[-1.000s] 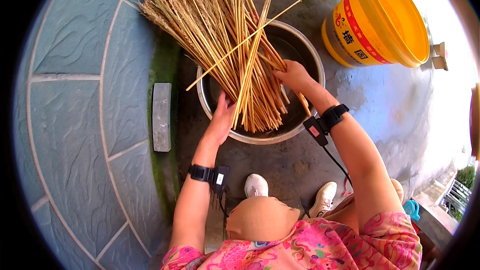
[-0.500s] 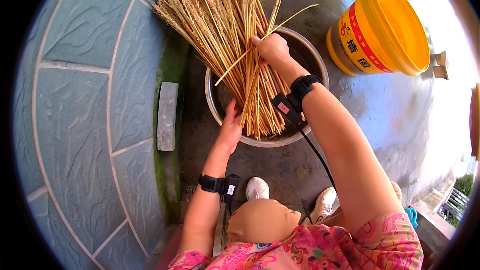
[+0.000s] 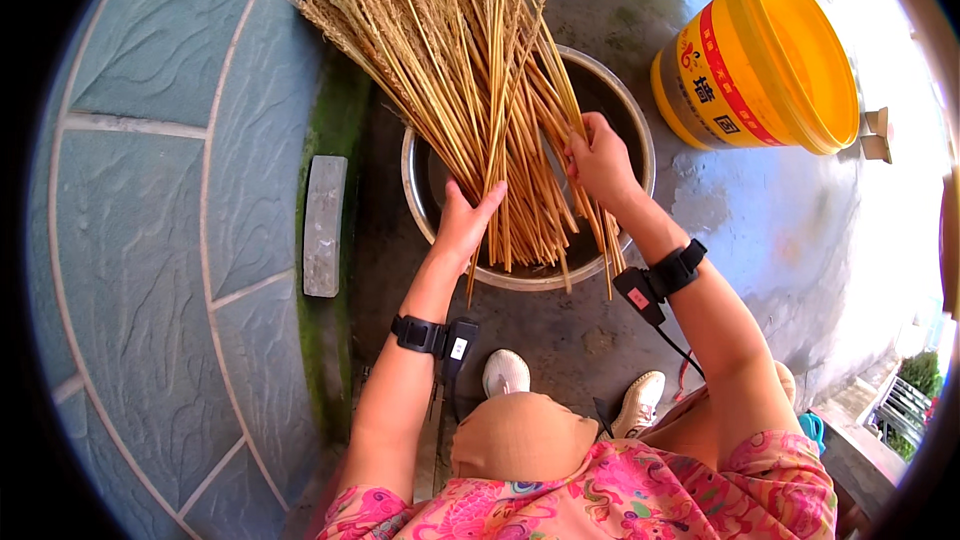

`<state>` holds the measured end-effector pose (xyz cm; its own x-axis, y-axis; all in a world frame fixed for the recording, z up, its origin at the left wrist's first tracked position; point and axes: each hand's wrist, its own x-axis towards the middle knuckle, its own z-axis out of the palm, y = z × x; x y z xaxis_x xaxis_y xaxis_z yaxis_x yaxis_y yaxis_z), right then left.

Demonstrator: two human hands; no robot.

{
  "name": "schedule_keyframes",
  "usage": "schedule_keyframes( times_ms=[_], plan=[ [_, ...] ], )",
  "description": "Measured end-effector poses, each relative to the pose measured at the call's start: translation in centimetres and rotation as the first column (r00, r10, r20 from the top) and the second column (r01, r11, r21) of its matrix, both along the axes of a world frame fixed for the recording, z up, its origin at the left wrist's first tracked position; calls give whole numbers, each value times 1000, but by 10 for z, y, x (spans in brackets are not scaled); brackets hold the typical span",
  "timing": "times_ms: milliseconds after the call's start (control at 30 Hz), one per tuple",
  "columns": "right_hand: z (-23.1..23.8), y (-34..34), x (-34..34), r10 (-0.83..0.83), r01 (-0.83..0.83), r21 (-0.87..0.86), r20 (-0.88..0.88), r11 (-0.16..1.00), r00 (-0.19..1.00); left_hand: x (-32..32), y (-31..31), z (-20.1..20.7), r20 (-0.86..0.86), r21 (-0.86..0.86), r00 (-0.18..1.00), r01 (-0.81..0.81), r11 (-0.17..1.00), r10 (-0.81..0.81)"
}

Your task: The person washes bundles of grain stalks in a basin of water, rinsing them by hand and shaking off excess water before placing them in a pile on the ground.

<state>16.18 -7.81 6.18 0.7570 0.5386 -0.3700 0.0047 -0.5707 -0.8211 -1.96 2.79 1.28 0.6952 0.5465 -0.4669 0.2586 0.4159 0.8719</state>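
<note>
A large bundle of dried grass stalks [image 3: 530, 180] with feathery tan heads leans in a round metal basin [image 3: 646, 140], heads toward the far left and cut ends toward me. On the bundle's left side, my left hand [image 3: 468, 225] has stalks between its thumb and fingers; one thin end pokes out below it. My right hand [image 3: 603, 165] is closed round a few stalks at the bundle's right edge, inside the basin's rim. Their lower ends stick out beneath the hand, past the near rim. The right fingertips are partly hidden.
To the right of the basin stands a yellow plastic bucket [image 3: 700, 70] with a red band. A grey block [image 3: 324, 227] lies at the left on a mossy strip, beside blue-grey stone paving [image 3: 130, 240]. My shoes [image 3: 506, 373] are just below the basin.
My right hand has come down and right from the bundle's middle, with stalks in it. The stalk lying across the bundle no longer shows there. My left hand has risen slightly along the stalks.
</note>
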Motion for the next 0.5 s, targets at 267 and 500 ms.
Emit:
schedule_keyframes(
  times_ms=[267, 500],
  plan=[
    [-2, -5, 3, 188, -62, -278, 453, 959, 872, 26, -18, -14, -306, 401, 940, -14, 916, 148],
    [-2, 6, 17, 212, -19, -375, 479, 927, 852, 36, -15, -13, -231, 330, 935, -185, 926, 269]
  ],
)
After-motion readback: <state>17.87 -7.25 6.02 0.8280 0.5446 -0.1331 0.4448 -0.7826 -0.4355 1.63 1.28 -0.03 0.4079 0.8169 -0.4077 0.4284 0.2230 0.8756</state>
